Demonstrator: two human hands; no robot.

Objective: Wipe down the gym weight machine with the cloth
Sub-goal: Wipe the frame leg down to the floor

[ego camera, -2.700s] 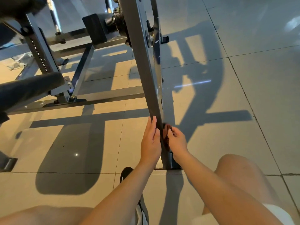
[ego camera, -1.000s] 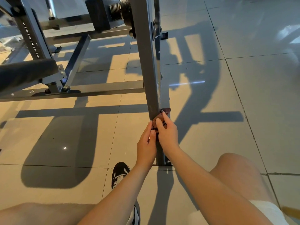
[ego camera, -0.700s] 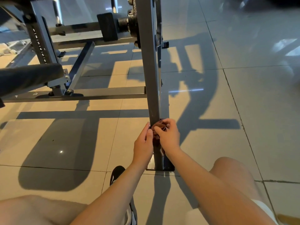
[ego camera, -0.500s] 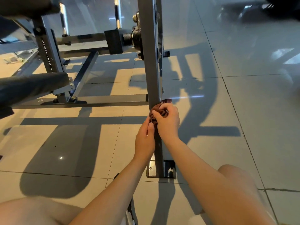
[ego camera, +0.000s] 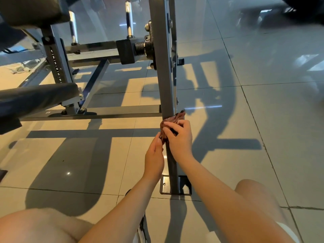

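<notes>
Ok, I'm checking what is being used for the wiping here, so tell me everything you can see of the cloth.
The cloth is small, dark reddish-brown, soft-looking fabric, bunched and wrinkled into a wad. It is pressed against the machine's grey upright post, above the floor plate. The right hand grips it, fingers curled over it; a corner pokes out beyond them. The left hand reaches up to its lower edge.
</notes>
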